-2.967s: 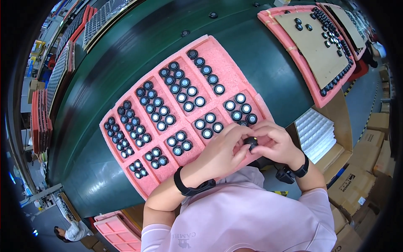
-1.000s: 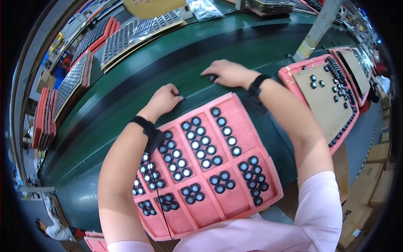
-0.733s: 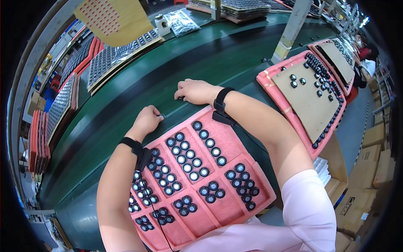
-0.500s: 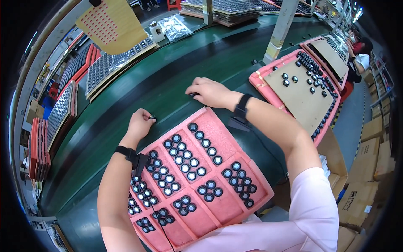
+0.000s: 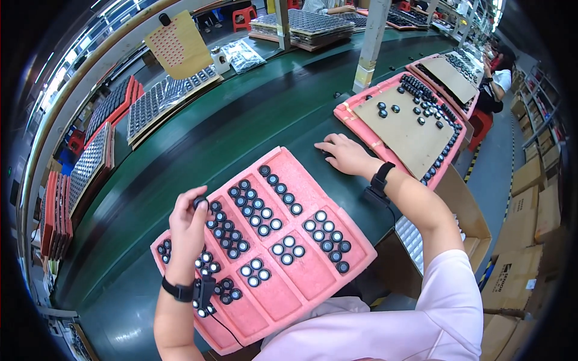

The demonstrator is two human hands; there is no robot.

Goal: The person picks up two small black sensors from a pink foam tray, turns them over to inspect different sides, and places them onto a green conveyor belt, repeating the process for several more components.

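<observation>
The left hand [image 5: 188, 219] pinches a small round black part [image 5: 200, 203] between thumb and fingers, by the far left edge of the pink foam tray [image 5: 304, 183]. The right hand [image 5: 349, 155] is low over the wide green belt [image 5: 271, 129], fingers bent; a bit of a dark piece [image 5: 327, 154] shows under them, but I cannot tell if they grip it. The black part looks light, hard and maybe slippery, so its round rim seems best to hold.

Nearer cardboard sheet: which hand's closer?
Right. The right hand is just left of the cardboard sheet; the left hand is farther left, at the edge of the near tray.
</observation>
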